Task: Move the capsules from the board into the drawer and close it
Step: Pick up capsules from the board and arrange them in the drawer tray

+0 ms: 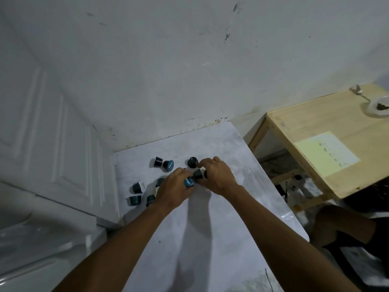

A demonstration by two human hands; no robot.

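Observation:
Several dark blue capsules lie scattered on the pale marbled board (pixel 210 218). My left hand (pixel 174 188) is closed around a capsule with a blue lid (pixel 188 182), and more capsules sit partly hidden under its fingers. My right hand (pixel 219 175) grips a dark capsule (pixel 198 173) right beside it; the two hands touch. One black capsule (pixel 192 162) stands just beyond my right fingers. Two capsules (pixel 163 163) lie at the far left, and others (pixel 137 192) rest left of my left hand. No drawer is visible.
A white panelled door (pixel 52 133) stands at the left, with a white ledge (pixel 42 239) below it. A wooden table (pixel 336 144) at the right carries a yellow paper (pixel 327 152) and a plate with a spoon (pixel 374 106). The wall rises behind the board.

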